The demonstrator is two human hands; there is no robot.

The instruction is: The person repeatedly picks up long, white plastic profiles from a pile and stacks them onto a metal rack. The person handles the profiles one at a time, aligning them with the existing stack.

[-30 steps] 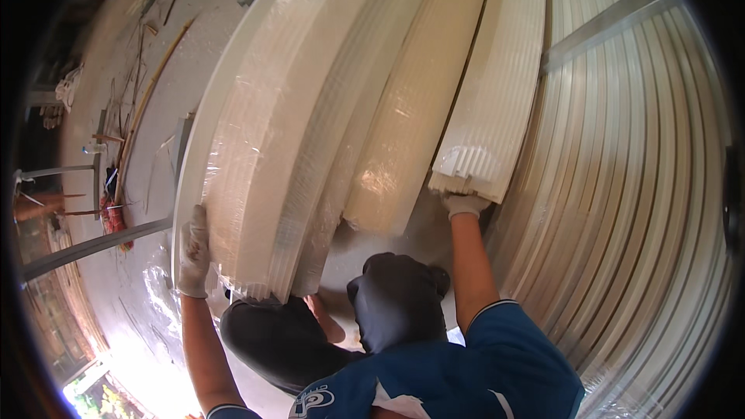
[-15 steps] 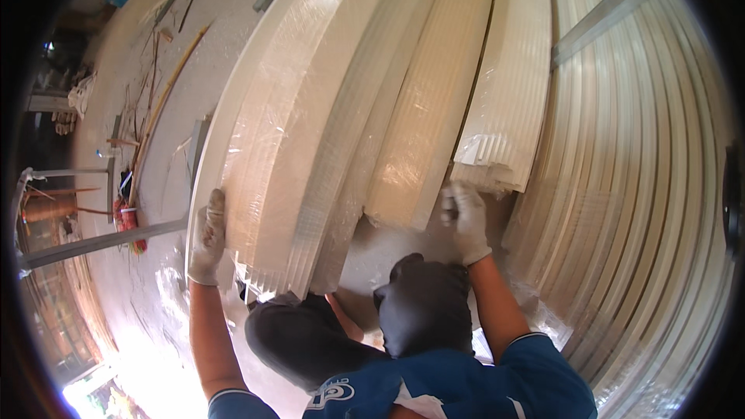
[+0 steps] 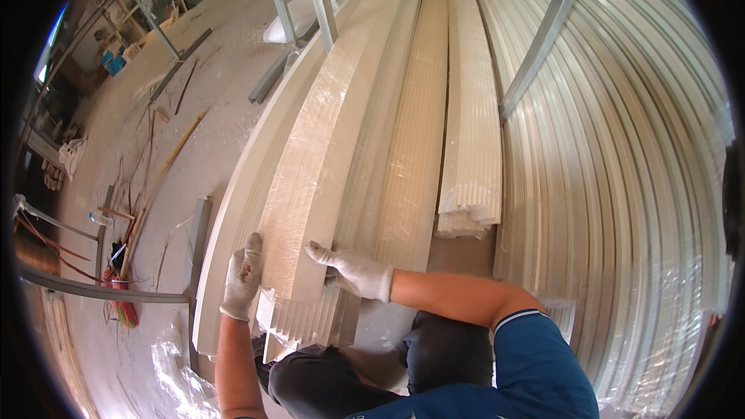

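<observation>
The wrapped bundle [image 3: 304, 194] of long cream strips lies lengthwise in the middle of the scene, its ridged near end just before the person's knees [image 3: 334, 372]. The left hand [image 3: 244, 278], in a whitish glove with dark stains, is laid along the left side of this bundle, fingertips pointing to the far side. I cannot tell whether its fingers close under the edge. The right hand [image 3: 353, 270], gloved also, reaches across to the right side of the same bundle; its thumb stands apart from the bent fingers, but how firmly it grips I cannot tell.

In my judgement, the bundle is heavy because of its length, and it may sag if it is lifted only at one end. The clear film [image 3: 314, 112] looks smooth, so a glove can slip on it. The thin edges at the near end seem easy to chip. The better hold is from both sides, a little behind this end, with the fingers under the lower edges.

A pale stack [image 3: 233, 217] lies just beside it on the left, and another wrapped bundle [image 3: 473, 140] lies to the right.
</observation>
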